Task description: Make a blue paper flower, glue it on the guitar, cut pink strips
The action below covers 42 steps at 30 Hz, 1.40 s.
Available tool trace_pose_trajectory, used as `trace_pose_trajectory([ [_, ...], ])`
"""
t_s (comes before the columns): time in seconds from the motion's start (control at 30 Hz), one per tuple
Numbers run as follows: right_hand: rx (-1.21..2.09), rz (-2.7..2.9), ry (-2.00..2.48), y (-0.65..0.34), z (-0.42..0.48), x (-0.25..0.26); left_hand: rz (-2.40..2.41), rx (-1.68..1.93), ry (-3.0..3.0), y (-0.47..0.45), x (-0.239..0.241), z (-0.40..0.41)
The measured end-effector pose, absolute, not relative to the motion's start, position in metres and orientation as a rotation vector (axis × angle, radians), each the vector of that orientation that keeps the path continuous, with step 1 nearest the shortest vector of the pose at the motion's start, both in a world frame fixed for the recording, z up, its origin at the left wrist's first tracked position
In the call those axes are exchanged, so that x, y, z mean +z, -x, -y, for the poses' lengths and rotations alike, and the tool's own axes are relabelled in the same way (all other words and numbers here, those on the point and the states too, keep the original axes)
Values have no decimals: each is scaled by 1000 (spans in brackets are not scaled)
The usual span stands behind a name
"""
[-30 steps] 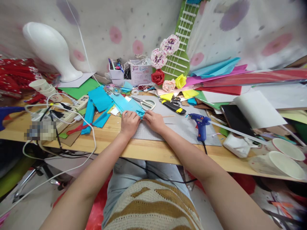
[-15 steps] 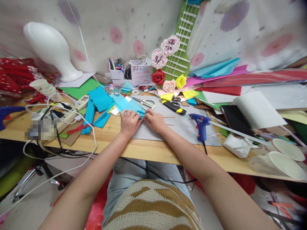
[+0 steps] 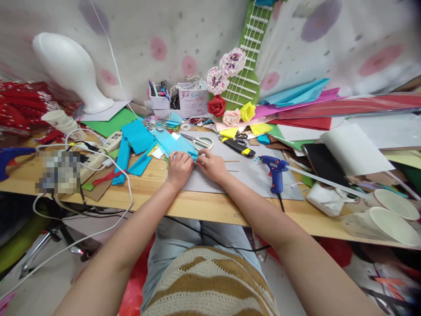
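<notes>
My left hand [image 3: 179, 169] and my right hand [image 3: 212, 166] meet on a grey cutting mat [image 3: 250, 175] at the desk's front. Both pinch the near end of a long blue paper strip [image 3: 171, 144], which is bunched into folds between the fingertips. The strip runs back and left from my hands. White scissors [image 3: 200, 141] lie just behind my hands. A thin wooden stick [image 3: 233, 160] lies right of my right hand.
A blue glue gun [image 3: 275, 172] stands on the mat's right side, a black and yellow cutter [image 3: 238, 147] behind it. More blue paper pieces [image 3: 136, 136], a power strip [image 3: 98, 151] and white cables lie left. Paper flowers [image 3: 217, 105], coloured sheets, a phone [image 3: 324, 164] and paper cups [image 3: 391, 215] crowd the right.
My hands have barely moved; the fingers have worked the folded end of the blue strip slightly. The view has shifted a little.
</notes>
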State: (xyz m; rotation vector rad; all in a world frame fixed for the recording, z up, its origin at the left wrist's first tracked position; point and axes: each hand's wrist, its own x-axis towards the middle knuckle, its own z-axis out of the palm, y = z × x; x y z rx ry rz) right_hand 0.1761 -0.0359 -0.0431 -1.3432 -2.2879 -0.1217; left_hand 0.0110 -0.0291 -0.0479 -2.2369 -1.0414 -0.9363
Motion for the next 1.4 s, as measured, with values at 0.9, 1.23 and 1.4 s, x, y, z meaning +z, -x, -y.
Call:
trace_pose_trajectory([
  [0.9,-198,2350,1144,-182,33,-45,1167,-769,2701,3,-24,5],
  [1.23,-199,2366,1120,-180,33,-46,974,-714,2570,-4,-27,5],
  [1.4,-137,2368,1146,-178,33,-44,982,-773,2509,-3,-32,6],
])
